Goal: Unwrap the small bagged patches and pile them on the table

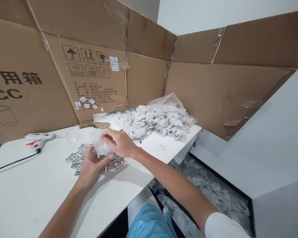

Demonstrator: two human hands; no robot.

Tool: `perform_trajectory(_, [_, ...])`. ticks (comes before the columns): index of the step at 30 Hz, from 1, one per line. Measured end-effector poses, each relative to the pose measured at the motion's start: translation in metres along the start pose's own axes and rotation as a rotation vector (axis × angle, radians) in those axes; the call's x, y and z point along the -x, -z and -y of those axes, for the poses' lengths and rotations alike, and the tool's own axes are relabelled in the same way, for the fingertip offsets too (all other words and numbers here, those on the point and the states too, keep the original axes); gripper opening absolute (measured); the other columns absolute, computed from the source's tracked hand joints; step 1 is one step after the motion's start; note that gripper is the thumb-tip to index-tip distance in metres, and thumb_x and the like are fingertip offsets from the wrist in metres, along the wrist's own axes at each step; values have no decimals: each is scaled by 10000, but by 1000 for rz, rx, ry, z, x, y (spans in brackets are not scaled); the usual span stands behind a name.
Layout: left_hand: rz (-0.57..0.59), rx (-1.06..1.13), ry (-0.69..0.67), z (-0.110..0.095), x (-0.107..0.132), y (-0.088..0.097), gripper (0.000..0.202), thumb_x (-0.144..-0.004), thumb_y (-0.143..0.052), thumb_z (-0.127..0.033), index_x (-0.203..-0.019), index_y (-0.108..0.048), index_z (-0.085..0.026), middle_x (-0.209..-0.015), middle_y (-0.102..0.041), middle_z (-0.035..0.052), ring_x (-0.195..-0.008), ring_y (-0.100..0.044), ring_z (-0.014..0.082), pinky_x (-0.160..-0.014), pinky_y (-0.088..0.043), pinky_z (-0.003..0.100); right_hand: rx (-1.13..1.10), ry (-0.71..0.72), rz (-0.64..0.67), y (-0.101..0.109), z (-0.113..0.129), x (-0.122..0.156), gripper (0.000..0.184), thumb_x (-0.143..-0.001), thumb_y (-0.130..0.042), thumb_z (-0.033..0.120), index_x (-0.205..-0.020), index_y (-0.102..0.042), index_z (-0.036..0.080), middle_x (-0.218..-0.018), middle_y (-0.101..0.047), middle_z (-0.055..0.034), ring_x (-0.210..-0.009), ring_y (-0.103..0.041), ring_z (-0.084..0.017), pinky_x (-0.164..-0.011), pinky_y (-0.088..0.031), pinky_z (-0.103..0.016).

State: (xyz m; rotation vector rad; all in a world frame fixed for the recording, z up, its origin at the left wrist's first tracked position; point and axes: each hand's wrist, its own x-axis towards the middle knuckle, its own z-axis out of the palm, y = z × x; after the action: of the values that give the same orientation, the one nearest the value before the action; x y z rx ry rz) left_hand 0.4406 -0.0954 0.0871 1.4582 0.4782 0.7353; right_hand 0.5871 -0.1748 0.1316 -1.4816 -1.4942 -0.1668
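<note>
My left hand (pixel 93 163) is closed round the lower part of a thin translucent plastic bag (pixel 99 143), thumb on the near side. Over the bag's upper right side, my right hand (pixel 118 142) has its fingers pinched on the plastic. What the bag holds, if anything, cannot be made out. Beneath both hands lies a loose pile of small flat grey-and-white pieces (pixel 76 158) with dark outlines, partly hidden by the hands.
A heap of similar pieces in clear bags (pixel 159 120) lies at the table's back right. A white glue gun (pixel 41 140) with a black cord rests at left. Cardboard walls (pixel 101 92) stand behind the white table (pixel 22 198). Many plastic bags (pixel 213 191) cover the floor at right.
</note>
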Motion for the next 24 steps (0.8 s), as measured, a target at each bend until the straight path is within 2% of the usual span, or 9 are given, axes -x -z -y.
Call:
perform_trajectory(2, [44, 12, 42, 1, 1, 1, 722, -594, -980, -492, -1155, -596, -249, -722, -570, -66, -507, -473, 100, -447, -403, 227, 43, 0, -28, 6, 3, -3, 258, -1117, -448, 428, -1025, -607, 247, -814, -659, 25, -689, -587, -124, -696, -418, -230])
perform_trajectory(5, [55, 27, 66, 3, 2, 0, 641, -671, -921, -574, -1124, -606, -247, -618, -463, -94, -479, -393, 88, -428, -306, 202, 103, -64, -195, 13, 3, -4, 259, -1123, -430, 417, -1017, -590, 243, -818, -655, 16, -701, -594, -136, -704, -419, -240])
perform_trajectory(8, [31, 41, 32, 4, 2, -1, 671, -691, -904, -601, -1181, -596, -260, -625, -435, -96, -510, -398, 99, -443, -300, 198, 102, -68, -238, 17, -3, 3, 239, -1107, -461, 415, -997, -589, 247, -816, -654, 14, -715, -613, -145, -714, -439, -247])
perform_trajectory(12, [-48, -102, -41, 4, 0, 1, 740, -729, -859, -641, -1300, -591, -254, -691, -500, -69, -544, -448, 123, -494, -366, 233, -6, -205, -421, 32, -23, 37, 260, -1086, -481, 464, -1023, -592, 237, -855, -675, 0, -728, -659, -147, -725, -512, -255])
perform_trajectory(16, [-130, -502, -265, 11, -4, 9, 571, -874, -716, -622, -1291, -633, -241, -1068, -691, 69, -816, -624, 217, -751, -523, 340, 151, -476, -581, 77, -51, 111, 344, -1076, -454, 553, -1082, -593, 239, -876, -688, -3, -599, -627, -145, -571, -514, -265])
perform_trajectory(18, [-121, -684, -378, 17, -8, 13, 509, -946, -624, -587, -1323, -619, -245, -1226, -685, 106, -991, -652, 276, -888, -523, 394, 245, -553, -668, 110, -66, 162, 373, -1076, -428, 570, -1100, -590, 235, -905, -695, -35, -692, -674, -184, -624, -552, -302])
perform_trajectory(21, [-32, -878, -509, 26, -13, 15, 487, -1001, -511, -540, -1369, -592, -230, -1221, -670, 135, -1114, -642, 337, -969, -506, 449, 434, -698, -781, 159, -77, 246, 344, -1041, -522, 563, -1027, -627, 236, -925, -712, -82, -857, -705, -259, -799, -591, -399])
perform_trajectory(22, [2, -932, -551, 29, -15, 14, 483, -1008, -487, -528, -1363, -598, -221, -1192, -669, 143, -1125, -634, 352, -990, -497, 468, 492, -763, -797, 173, -78, 273, 322, -1031, -566, 544, -978, -646, 237, -900, -711, -76, -844, -703, -264, -807, -593, -414])
perform_trajectory(24, [59, -1031, -614, 35, -16, 11, 468, -1016, -455, -503, -1340, -622, -210, -1168, -669, 156, -1146, -611, 377, -1032, -465, 514, 609, -894, -844, 192, -73, 322, 289, -1033, -637, 478, -1054, -688, 194, -995, -724, -69, -875, -708, -226, -819, -611, -403])
